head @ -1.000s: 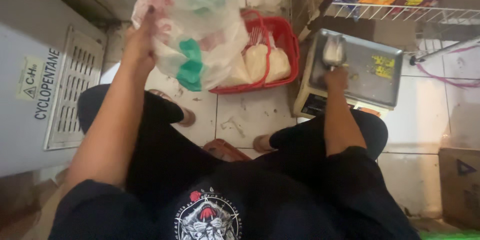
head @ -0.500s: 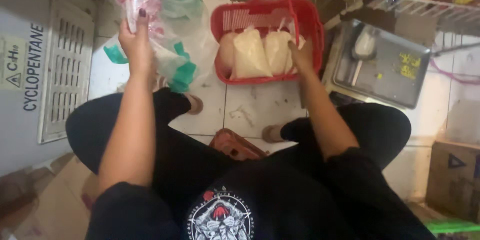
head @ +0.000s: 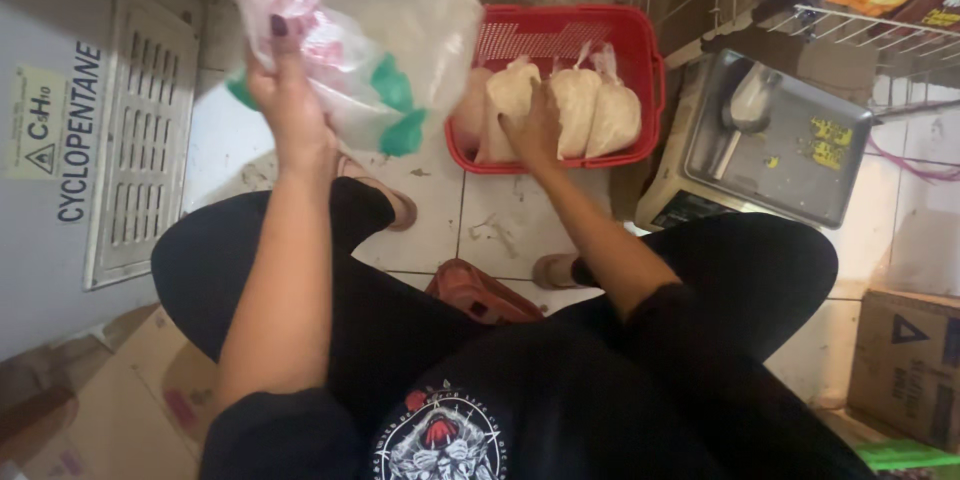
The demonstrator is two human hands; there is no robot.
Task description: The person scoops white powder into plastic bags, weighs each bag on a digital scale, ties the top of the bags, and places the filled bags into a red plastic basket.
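My left hand [head: 288, 105] is raised and grips a large clear plastic bag [head: 390, 30] with red and green print, which hangs open above the floor. My right hand [head: 535, 125] reaches into a red plastic basket [head: 560, 35] on the tiled floor and rests on one of several small tied bags of pale grain [head: 585, 110]. Whether its fingers have closed on a bag is hard to tell. I sit low, knees apart, in black clothes.
A metal weighing scale [head: 775, 145] with a scoop [head: 745, 105] on its pan stands right of the basket. A wire shelf [head: 860, 15] with packets is above it. A grey appliance back with a vent [head: 140, 140] is at left. Cardboard boxes [head: 905, 365] sit at lower right.
My right hand moved from the scale to the red basket and now rests on the grain bags. My left hand stays raised with the big bag as the view shifted down.
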